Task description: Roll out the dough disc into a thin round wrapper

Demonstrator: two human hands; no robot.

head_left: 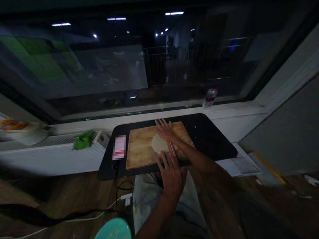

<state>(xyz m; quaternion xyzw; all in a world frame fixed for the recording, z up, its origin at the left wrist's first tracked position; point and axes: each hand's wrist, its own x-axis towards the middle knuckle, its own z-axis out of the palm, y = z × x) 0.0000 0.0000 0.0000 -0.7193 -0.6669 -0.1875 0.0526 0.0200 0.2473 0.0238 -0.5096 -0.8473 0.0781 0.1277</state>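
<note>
Your two grips sit over the ends of a rolling pin (171,148), with the dough between them.
Your left grip (172,176) covers the near end of the pin and your right grip (164,130) the far end; both are open, fingers stretched out rather than curled, and the middle of the pin shows between them. The pale, flat round of dough (158,144) lies on the wooden board (141,146), just left of the pin, whose side meets the dough's right part. Your right palm overlaps the dough's far edge; your left fingertips reach its near edge, though you cannot tell whether they touch it. The board rests on the black worktop (211,139).
</note>
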